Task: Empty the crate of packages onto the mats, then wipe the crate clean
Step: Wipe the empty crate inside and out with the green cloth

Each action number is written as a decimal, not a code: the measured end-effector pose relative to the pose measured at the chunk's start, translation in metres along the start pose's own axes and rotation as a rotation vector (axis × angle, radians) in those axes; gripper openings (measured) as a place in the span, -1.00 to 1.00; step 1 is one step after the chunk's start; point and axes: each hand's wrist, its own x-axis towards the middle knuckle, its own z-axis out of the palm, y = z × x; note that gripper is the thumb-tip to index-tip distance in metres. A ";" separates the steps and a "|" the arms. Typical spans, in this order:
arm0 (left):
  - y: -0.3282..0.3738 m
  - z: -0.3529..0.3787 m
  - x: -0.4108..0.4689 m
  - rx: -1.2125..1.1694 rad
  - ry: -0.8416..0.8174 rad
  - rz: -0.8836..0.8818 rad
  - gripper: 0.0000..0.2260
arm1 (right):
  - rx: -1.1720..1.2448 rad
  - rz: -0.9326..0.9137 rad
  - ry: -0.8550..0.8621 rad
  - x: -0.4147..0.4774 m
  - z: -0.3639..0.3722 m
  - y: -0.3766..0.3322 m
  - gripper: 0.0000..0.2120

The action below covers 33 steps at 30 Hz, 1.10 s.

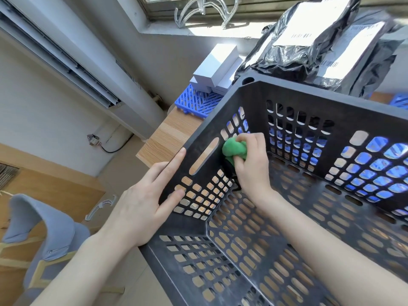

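The right grip (249, 164) was closed round a bunched green cloth (233, 150), pressing it against the inner face of the crate's left wall, just beside the long handle slot; the wrist and forearm reached down into the crate (254, 96). The left grip (150, 202) was not clenched; its fingers were straight, the forefinger along the rim of that same wall and the thumb flat on the wall's inner face over the small holes, steadying it. The crate was dark, perforated on floor and walls, and held nothing but the right grip and the cloth; it sat on the wooden counter (167, 138), and whether it was tilted could not be told. Beyond its far rim lay the packages (309, 51), black plastic bags with white labels, piled together; a blue mat (399, 100) showed just beside them at the right edge. Further left, white boxes (216, 65) were stacked on another blue mat (198, 102) at the counter's far end. A clear plastic hanger (205, 12) stood on the windowsill; a grey chair (44, 228) sat on the floor at lower left, and a white hanger (101, 206) lay on the floor near it.
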 end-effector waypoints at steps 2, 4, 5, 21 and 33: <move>-0.001 0.001 0.000 0.013 0.007 0.013 -0.44 | 0.083 -0.128 0.117 0.013 -0.004 -0.032 -0.71; -0.003 0.002 0.001 0.022 0.018 0.040 -0.41 | 0.111 -0.239 0.200 0.028 -0.005 -0.057 -0.72; -0.003 0.002 0.002 0.036 0.020 0.061 -0.40 | 0.086 -0.281 0.229 0.034 -0.004 -0.064 -0.71; 0.000 0.002 0.007 0.139 0.016 0.130 -0.38 | -0.179 0.214 -0.176 -0.019 0.000 0.061 -0.74; -0.001 0.003 0.007 0.137 0.036 0.152 -0.36 | -0.037 -0.350 0.325 0.058 -0.005 -0.050 -0.72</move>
